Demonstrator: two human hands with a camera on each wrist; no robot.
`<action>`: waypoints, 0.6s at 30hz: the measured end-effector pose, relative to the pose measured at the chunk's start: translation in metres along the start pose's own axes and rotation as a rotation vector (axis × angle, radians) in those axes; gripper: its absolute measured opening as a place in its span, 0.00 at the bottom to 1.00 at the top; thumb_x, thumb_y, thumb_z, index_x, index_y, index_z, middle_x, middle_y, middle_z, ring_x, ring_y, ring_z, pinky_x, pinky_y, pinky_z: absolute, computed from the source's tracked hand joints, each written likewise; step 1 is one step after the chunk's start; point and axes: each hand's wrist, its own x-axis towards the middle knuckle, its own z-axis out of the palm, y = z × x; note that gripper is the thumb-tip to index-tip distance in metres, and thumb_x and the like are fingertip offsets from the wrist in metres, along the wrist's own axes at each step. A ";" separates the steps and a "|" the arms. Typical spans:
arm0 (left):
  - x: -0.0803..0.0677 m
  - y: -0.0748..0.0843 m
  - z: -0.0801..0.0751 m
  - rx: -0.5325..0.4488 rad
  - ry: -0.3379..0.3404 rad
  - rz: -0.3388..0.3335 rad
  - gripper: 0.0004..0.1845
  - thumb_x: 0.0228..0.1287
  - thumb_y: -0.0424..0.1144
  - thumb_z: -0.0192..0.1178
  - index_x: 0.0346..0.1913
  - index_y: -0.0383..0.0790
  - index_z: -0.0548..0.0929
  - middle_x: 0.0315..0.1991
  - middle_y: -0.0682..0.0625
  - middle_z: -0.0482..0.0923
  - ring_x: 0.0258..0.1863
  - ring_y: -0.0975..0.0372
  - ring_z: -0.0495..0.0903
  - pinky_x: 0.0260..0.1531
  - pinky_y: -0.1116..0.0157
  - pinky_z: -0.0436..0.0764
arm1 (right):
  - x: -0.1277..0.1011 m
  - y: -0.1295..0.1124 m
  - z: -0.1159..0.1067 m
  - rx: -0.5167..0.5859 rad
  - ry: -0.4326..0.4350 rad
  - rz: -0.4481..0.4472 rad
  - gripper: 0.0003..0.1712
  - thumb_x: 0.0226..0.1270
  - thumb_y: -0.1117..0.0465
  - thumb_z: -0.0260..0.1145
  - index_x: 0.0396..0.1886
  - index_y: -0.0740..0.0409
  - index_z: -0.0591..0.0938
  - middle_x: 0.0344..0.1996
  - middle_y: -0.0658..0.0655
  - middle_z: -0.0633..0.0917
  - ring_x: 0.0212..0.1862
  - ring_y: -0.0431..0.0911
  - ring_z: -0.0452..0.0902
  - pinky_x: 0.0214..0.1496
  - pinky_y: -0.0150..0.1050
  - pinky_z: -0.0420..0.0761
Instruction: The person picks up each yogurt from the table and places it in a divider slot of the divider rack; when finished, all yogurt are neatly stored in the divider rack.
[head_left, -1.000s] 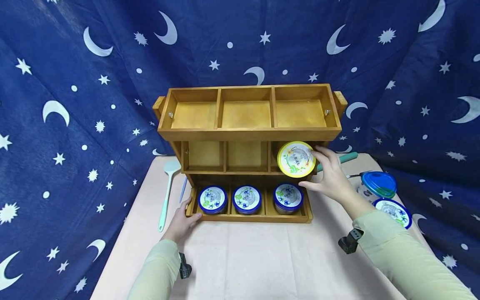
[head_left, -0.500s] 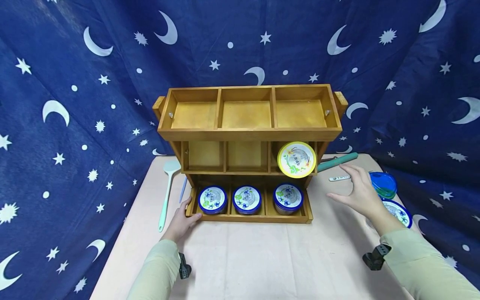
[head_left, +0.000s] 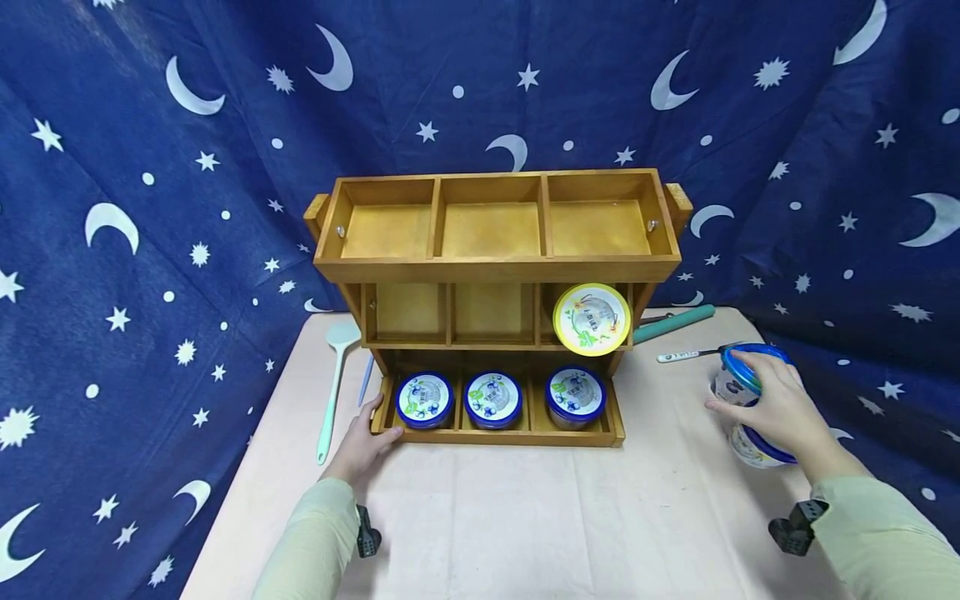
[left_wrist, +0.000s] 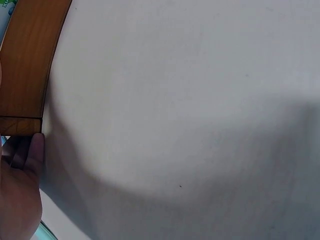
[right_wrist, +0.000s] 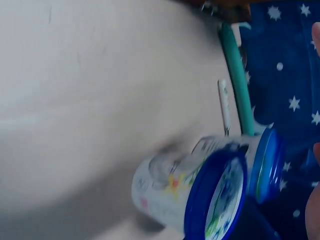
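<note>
With thumb and fingers, my left hand (head_left: 358, 443) grips the left front corner of a three-tier wooden rack (head_left: 495, 271). The left wrist view has its fingers at the end of the bottom wooden rail (left_wrist: 30, 60). At the right, my right hand (head_left: 780, 408) is spread over two lidded plastic tubs. The rear tub (head_left: 729, 388) has a blue and green lid; the front tub (head_left: 750, 450) is blue-rimmed and partly hidden by the hand. In the right wrist view, the fingers at the right edge stand apart from the nearer tub (right_wrist: 162, 185).
A yellow-lidded tub (head_left: 592, 319) sits in the middle tier's right compartment. Blue-lidded tubs (head_left: 493, 398) fill the bottom tier's three compartments. A pale green spatula (head_left: 333, 392) lies left of the rack. A green rod (head_left: 673, 323) and a white-handled utensil (head_left: 678, 357) lie to its right.
My right hand has let go of the yellow-lidded tub in the middle tier and moved right to the two tubs. My left hand has stayed on the rack's corner.
</note>
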 end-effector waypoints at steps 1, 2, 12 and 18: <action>0.000 0.000 0.000 0.000 -0.001 0.000 0.49 0.56 0.59 0.62 0.74 0.49 0.48 0.68 0.32 0.52 0.67 0.40 0.53 0.64 0.43 0.53 | -0.001 0.004 0.000 -0.009 -0.013 0.000 0.59 0.48 0.37 0.71 0.72 0.59 0.53 0.64 0.75 0.54 0.63 0.72 0.46 0.49 0.78 0.55; 0.001 0.000 0.000 0.002 -0.001 0.000 0.49 0.56 0.60 0.62 0.74 0.49 0.48 0.68 0.32 0.52 0.67 0.40 0.53 0.64 0.44 0.53 | -0.003 0.008 -0.001 -0.022 -0.024 0.001 0.59 0.48 0.36 0.71 0.72 0.59 0.53 0.64 0.75 0.54 0.62 0.72 0.46 0.48 0.78 0.55; 0.000 -0.005 0.001 -0.005 0.006 0.006 0.49 0.56 0.59 0.63 0.74 0.47 0.49 0.68 0.32 0.53 0.67 0.41 0.53 0.64 0.44 0.54 | -0.017 0.045 0.005 -0.075 -0.061 0.038 0.59 0.48 0.35 0.70 0.71 0.62 0.56 0.59 0.80 0.55 0.55 0.76 0.47 0.49 0.75 0.54; 0.002 -0.005 0.003 -0.019 0.011 0.003 0.49 0.55 0.59 0.63 0.74 0.49 0.49 0.68 0.33 0.53 0.67 0.42 0.53 0.64 0.44 0.54 | -0.024 0.065 0.004 -0.088 -0.047 0.063 0.56 0.48 0.36 0.70 0.68 0.63 0.59 0.58 0.80 0.55 0.54 0.77 0.47 0.49 0.72 0.50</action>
